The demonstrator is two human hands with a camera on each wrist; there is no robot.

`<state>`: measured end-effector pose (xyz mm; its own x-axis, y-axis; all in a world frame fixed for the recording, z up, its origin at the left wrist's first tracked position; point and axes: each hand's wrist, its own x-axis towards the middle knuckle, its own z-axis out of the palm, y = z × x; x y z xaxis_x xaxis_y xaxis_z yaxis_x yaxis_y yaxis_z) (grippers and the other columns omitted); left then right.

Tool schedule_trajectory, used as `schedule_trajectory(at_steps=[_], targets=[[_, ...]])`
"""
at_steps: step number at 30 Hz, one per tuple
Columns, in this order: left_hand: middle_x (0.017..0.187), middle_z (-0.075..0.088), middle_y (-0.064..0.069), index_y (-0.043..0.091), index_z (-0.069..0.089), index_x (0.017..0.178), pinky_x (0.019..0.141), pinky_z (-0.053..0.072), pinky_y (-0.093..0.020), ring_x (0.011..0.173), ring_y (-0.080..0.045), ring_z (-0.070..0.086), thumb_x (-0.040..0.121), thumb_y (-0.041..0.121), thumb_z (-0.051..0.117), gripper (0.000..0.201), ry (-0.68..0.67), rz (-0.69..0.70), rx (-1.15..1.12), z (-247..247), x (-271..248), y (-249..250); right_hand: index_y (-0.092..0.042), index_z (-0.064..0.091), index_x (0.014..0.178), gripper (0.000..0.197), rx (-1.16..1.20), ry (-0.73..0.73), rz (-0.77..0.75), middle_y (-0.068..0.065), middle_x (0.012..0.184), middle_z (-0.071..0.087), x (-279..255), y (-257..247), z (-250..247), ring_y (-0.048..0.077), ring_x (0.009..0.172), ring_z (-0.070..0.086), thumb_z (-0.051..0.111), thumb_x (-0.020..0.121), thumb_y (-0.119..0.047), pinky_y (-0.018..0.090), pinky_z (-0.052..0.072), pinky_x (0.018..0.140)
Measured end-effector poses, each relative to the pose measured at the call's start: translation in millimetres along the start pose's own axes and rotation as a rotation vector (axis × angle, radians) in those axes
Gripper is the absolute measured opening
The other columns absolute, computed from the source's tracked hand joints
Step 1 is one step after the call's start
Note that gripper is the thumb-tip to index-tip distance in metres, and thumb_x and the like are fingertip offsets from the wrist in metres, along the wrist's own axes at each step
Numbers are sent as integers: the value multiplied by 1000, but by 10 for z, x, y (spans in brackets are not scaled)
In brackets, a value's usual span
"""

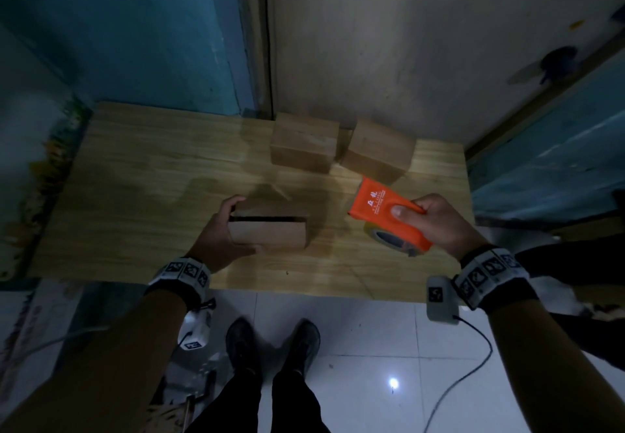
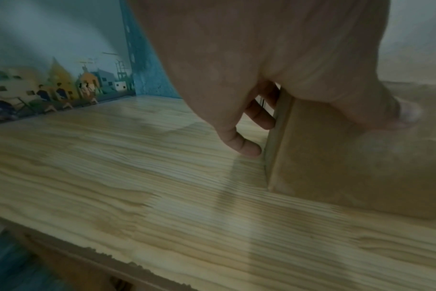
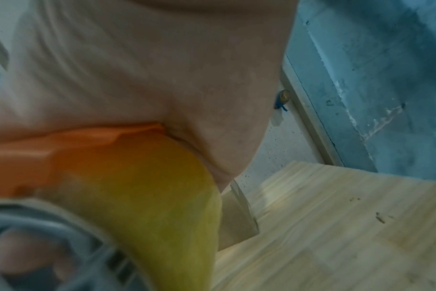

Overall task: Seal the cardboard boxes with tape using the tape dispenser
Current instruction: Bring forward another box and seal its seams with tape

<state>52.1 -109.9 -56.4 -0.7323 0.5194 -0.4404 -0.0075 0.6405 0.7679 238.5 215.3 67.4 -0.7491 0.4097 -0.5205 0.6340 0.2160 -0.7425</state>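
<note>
A person's left hand (image 1: 221, 233) clasps a small cardboard box (image 1: 270, 229) near the desk's (image 1: 135, 175) front edge, its top apparently still ajar, while the right hand (image 1: 439, 221) grips an orange tape dispenser (image 1: 389, 211) just beside it; two more boxes (image 1: 341, 147) sit behind.

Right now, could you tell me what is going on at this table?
A person is getting ready to tape a cardboard box. The left hand grips the near box, whose top seam is not yet closed, on the wooden table. The right hand holds the orange tape dispenser above the table, beside that box. Two more boxes sit at the back.
</note>
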Motion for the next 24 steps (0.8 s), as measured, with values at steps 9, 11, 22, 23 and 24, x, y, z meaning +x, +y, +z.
schedule_trajectory(at_steps=[9,11,22,23,24], targets=[[139,43,0,56,23,141,99,49,-51,124,-24,46,54,33,92,114,8,-4,-24,24,-105,29,-3,73,87,31,57,-29,-8,18,69,73,-36,-58,129,26,56,69,69,88,-34,34,57,56],[142,42,0,59,19,142,100,48,-50,127,-23,43,56,31,92,116,9,-7,-26,54,-129,49,-4,73,85,29,59,-40,-24,18,68,73,-37,-126,172,26,55,68,69,90,-32,32,56,54],[137,45,7,42,19,149,99,49,-39,120,-17,50,77,34,79,94,-28,78,-169,166,-239,148,0,71,90,41,76,-99,-108,17,66,72,110,-462,491,25,56,68,73,82,-40,33,56,55],[134,49,7,43,29,143,95,52,-39,117,-17,54,77,34,78,83,-17,95,-173,181,-242,143,1,71,91,46,80,-103,-116,18,67,72,117,-486,521,25,56,68,72,79,-44,33,56,56],[129,52,6,41,38,135,92,53,-37,114,-17,56,77,33,78,71,-3,105,-160,198,-247,150,1,71,91,51,81,-108,-125,18,68,73,121,-511,552,25,57,68,72,76,-48,33,56,56]])
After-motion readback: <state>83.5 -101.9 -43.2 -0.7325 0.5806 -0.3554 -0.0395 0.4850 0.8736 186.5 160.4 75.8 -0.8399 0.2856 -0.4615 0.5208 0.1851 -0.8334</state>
